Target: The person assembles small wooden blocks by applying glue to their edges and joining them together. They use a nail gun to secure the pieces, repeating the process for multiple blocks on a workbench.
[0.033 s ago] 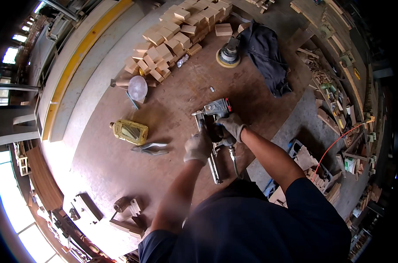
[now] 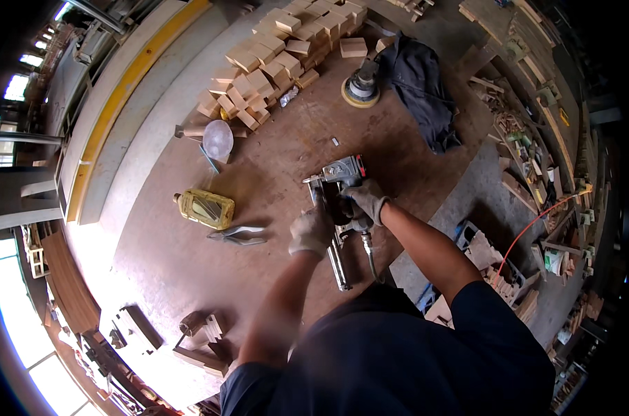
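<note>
A grey pneumatic nail gun (image 2: 342,170) with a red-trimmed end is in both hands over the brown tabletop (image 2: 273,159). My right hand (image 2: 368,199), in a light work glove, wraps round its handle. Also gloved, my left hand (image 2: 311,231) is closed on the tool's left side, by the long silver magazine (image 2: 339,267); its fingertips are partly hidden. An air hose (image 2: 371,262) runs from the handle's fitting down toward my body. A yellowish plastic bottle (image 2: 205,209) lies to the left, and beside it a crumpled grey strip (image 2: 239,234).
Stacked wood blocks (image 2: 262,62) fill the far side. A sander (image 2: 361,84) stands by a dark cloth (image 2: 425,90). A round translucent container (image 2: 218,140) is at the left, dark wood pieces (image 2: 202,353) at the near left. Off the right edge sits a scrap-filled crate (image 2: 481,249).
</note>
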A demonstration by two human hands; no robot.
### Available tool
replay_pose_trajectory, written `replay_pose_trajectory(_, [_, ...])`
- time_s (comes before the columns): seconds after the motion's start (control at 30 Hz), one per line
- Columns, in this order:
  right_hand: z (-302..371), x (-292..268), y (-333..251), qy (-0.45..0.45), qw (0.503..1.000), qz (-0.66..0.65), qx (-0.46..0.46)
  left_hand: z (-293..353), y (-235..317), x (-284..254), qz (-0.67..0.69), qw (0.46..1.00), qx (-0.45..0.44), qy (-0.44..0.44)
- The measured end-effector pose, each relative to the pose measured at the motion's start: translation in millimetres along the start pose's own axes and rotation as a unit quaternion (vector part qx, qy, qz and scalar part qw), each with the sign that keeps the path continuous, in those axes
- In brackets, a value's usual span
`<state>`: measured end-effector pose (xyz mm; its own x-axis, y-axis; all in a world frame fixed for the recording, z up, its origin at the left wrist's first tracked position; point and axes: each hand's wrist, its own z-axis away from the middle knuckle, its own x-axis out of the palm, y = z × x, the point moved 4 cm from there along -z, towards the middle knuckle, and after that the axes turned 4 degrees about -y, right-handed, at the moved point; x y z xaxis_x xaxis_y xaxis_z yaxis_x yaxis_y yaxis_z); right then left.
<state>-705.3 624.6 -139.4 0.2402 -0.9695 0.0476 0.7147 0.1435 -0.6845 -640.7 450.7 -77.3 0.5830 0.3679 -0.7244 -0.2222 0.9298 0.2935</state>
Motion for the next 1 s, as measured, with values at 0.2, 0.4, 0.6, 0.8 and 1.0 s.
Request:
replay_pose_trajectory(0.2, [-15,8,10,-0.064,0.974,-0.187,0.115,-7,-25,2,0.028,0.983,0.046,0.176])
replay_pose_trajectory(0.4, [-3,2,1,-0.090,0.989,-0.091,0.079,100,-22,42,0.123,0.957,0.214,0.150])
replay_pose_trajectory(0.6, [15,1,-10,-0.096,0.988,-0.091,0.084,179,-10,60,0.062,0.932,0.309,0.177])
replay_pose_trajectory(0.8, [61,14,-1,-0.105,0.987,-0.084,0.088,186,-12,71,0.015,0.903,0.330,0.276])
replay_pose_trajectory(1.0, [141,39,27,-0.069,0.998,-0.006,0.002,198,-24,76,0.030,0.893,0.364,0.264])
